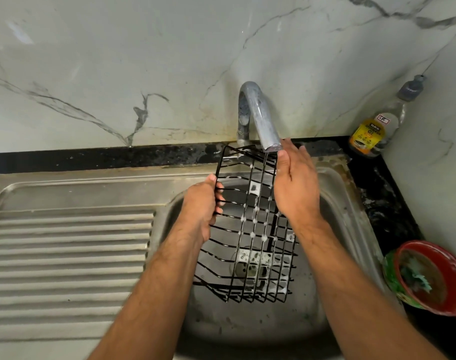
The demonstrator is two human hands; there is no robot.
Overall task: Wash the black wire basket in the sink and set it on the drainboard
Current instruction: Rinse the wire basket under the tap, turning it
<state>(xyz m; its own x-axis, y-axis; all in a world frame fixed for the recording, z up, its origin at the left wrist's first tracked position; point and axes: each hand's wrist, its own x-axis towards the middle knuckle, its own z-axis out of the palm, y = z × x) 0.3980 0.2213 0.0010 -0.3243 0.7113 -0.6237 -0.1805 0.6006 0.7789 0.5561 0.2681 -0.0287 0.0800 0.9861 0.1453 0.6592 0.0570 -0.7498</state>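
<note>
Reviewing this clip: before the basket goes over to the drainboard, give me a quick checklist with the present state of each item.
1. Hold on the black wire basket: ok. The left hand grips its left edge, fingers curled round the wires.
2. Second hand support: not ok. The right hand lies flat and open against the basket's right side, gripping nothing.
3. Suds rinsed off: not ok. White foam sits on many wire crossings.
4. Water running from the curved steel tap: cannot tell for sure; a thin stream seems to fall from the spout.
5. Ribbed steel drainboard free for the basket: ok, nothing lies on the visible ribs.
</note>
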